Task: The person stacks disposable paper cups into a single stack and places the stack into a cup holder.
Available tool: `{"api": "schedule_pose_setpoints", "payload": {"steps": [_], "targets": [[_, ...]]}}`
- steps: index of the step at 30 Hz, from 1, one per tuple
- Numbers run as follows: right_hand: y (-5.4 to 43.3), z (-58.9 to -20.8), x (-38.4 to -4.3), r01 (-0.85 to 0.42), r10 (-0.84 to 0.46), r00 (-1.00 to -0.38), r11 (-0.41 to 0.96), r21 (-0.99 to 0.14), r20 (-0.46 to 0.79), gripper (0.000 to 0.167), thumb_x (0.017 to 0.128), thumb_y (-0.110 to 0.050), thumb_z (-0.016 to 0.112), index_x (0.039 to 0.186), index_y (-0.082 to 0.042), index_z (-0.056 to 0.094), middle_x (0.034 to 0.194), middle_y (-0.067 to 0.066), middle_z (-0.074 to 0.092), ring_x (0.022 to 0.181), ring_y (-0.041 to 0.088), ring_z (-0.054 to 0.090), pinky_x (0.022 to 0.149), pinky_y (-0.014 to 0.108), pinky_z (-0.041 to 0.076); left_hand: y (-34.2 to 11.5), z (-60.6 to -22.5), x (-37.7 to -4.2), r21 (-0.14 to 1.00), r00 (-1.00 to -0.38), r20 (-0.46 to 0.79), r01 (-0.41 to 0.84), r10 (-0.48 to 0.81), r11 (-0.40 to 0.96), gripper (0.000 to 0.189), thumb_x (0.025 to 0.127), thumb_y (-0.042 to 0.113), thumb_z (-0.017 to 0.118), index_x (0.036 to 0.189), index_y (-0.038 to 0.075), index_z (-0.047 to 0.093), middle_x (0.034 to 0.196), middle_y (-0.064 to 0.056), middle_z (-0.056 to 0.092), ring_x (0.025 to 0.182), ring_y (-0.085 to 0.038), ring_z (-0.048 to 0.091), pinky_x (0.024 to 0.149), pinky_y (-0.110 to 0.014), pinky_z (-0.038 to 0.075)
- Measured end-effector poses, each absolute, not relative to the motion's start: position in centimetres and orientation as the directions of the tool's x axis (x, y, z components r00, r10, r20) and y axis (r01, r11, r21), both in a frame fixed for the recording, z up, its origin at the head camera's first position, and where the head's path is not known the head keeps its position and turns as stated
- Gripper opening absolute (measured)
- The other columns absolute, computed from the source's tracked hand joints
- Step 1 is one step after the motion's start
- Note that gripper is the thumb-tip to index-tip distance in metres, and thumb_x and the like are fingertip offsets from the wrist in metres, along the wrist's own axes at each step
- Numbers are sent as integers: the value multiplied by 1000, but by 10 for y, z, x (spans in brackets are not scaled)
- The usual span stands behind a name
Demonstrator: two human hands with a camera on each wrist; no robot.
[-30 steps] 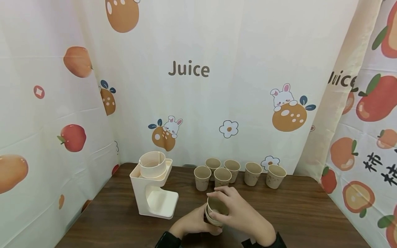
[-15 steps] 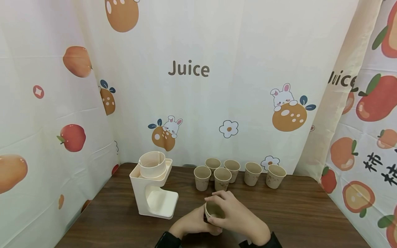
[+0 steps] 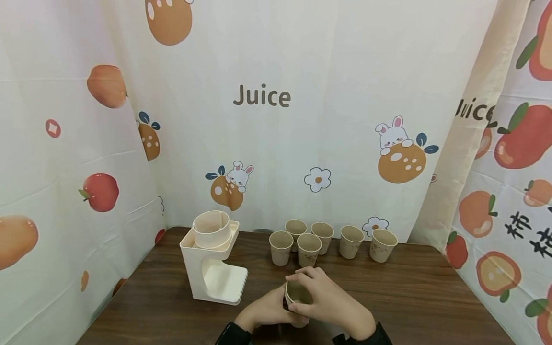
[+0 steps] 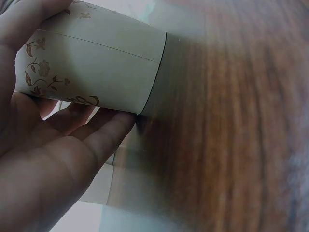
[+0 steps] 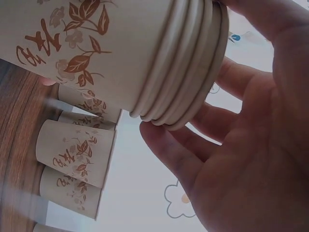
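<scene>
A stack of beige paper cups (image 3: pixel 298 292) with a brown leaf-and-flower print stands tilted near the table's front. My left hand (image 3: pixel 270 306) grips it low on the side; in the left wrist view that hand (image 4: pixel 53 140) has its fingers under the cup wall (image 4: pixel 106 58). From above, my right hand (image 3: pixel 329 299) holds the top cup, thumb on the near rim and fingers over the far rim. Several nested rims (image 5: pixel 188 63) show close together in the right wrist view, where the fingertips of the right hand (image 5: pixel 241 125) touch them. The stack's lower part is mostly hidden by my hands.
Several single paper cups (image 3: pixel 281 249) stand upright behind my hands, two of them farther right, including one paper cup (image 3: pixel 383 245) at the end. A cream stand (image 3: pixel 194 270) with a round tube (image 3: pixel 212 232) on top is at left. Printed curtains surround the dark wood table (image 3: pixel 414 292).
One second ago the top cup stood higher, with other rims visible below it. My right hand has lowered it into the stack; the left hand has stayed in place.
</scene>
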State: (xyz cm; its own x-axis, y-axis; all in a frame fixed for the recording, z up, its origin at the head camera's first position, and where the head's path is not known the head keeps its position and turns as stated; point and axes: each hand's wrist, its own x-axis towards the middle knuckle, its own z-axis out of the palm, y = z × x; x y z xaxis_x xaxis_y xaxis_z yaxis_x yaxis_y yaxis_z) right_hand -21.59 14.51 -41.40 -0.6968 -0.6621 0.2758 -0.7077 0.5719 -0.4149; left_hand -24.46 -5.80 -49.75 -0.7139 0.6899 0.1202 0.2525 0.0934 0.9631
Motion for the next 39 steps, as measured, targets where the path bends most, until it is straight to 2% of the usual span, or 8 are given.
{"api": "schedule_pose_setpoints", "payload": {"steps": [10,16,25,32,35,39], "targets": [[149,-416,-218,-664,-628,-734,585,-466,258,44,101,-50,55,134,-21,60,133,-3,54,124,25,50,96,48,47,-58,-498,-243,968,-695,137,244,706,52,67,85,16,79,141,22,45,124,4,63,112,-12,61,97,-28,44],[152,-415,-221,-643,-603,-755,601,-476,259,43,102,-50,54,132,-21,61,133,-3,56,124,24,50,96,48,47,-58,-498,-242,969,-710,130,239,692,63,72,84,17,80,144,21,42,122,5,64,111,-12,61,96,-28,44],[157,-414,-226,-648,-602,-751,594,-476,271,41,102,-47,55,131,-19,61,130,-1,57,121,25,52,94,47,48,-58,-495,-243,970,-692,146,242,707,37,69,86,16,79,144,22,43,126,5,62,116,-16,60,98,-28,44],[158,-415,-228,-627,-597,-764,599,-498,243,42,102,-48,54,132,-19,61,131,-2,56,121,24,51,94,47,48,-58,-494,-243,968,-685,153,250,713,33,69,86,16,79,145,17,43,127,5,62,117,-19,59,98,-28,43],[159,-415,-230,-619,-589,-771,604,-502,241,43,102,-49,54,133,-19,61,131,-2,56,122,23,51,95,46,47,-58,-493,-243,970,-695,140,240,705,45,70,86,16,79,145,15,42,126,2,62,116,-18,60,98,-28,44],[161,-417,-234,-624,-573,-773,609,-490,273,43,102,-47,55,132,-17,62,130,0,56,121,24,52,95,47,47,-58,-493,-242,970,-722,117,232,681,78,71,84,14,81,144,17,43,125,1,62,115,-15,59,97,-28,44]]}}
